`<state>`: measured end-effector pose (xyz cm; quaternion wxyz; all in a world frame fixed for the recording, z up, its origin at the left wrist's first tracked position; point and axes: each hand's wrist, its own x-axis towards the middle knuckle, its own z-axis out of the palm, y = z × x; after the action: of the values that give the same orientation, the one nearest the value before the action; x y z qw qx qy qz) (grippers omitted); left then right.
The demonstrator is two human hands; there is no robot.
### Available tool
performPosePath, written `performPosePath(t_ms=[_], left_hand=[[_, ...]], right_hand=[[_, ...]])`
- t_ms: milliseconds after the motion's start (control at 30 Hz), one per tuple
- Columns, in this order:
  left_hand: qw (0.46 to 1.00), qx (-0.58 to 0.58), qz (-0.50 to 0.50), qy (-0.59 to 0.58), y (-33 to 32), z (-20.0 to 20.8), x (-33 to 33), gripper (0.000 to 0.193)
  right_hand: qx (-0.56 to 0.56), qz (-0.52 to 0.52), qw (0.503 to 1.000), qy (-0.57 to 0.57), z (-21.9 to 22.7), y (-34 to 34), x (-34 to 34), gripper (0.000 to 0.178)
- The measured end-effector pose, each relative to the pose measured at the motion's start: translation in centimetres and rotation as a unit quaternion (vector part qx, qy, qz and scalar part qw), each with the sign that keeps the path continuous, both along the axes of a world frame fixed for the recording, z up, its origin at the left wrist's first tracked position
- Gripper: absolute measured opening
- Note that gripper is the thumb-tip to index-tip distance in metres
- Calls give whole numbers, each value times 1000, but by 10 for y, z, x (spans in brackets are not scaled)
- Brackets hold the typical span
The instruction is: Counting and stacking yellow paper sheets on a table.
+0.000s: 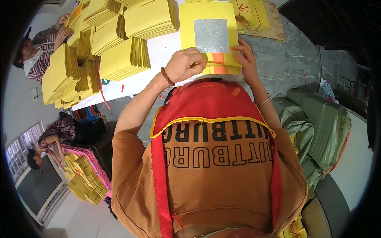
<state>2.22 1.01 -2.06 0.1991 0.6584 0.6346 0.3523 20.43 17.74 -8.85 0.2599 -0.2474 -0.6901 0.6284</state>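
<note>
A yellow paper sheet with a silver square and an orange strip lies in front of me on the white tabletop. Its near edge is turned up in a fold, close to my red apron. My left hand, a beaded bracelet on its wrist, is closed in a pinch at the fold's left end. At the sheet's right edge is my right hand; its fingers are apart and bent lightly, their tips touching the paper. What lies under the sheet is hidden.
Stacks of folded yellow paper fill the table's left side. Yellow bundles tied with red string lie on a board at the far right. Another person works at the far left; one more sits by a pink-covered table. Green sacks stand right.
</note>
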Motion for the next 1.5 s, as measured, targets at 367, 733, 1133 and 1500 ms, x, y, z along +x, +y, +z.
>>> performPosePath(t_ms=[367, 733, 1133, 1500], left_hand=[[987, -71, 60, -129, -3, 1, -5, 13], [989, 9, 105, 106, -28, -7, -28, 63], [959, 98, 112, 243, -37, -14, -13, 48], [986, 32, 164, -12, -33, -2, 1, 15]], right_hand=[[146, 60, 987, -6, -3, 4, 3, 40], [94, 34, 995, 20, -18, 5, -2, 30], [397, 88, 914, -19, 55, 9, 14, 22], [-74, 132, 979, -140, 54, -1, 11, 29]])
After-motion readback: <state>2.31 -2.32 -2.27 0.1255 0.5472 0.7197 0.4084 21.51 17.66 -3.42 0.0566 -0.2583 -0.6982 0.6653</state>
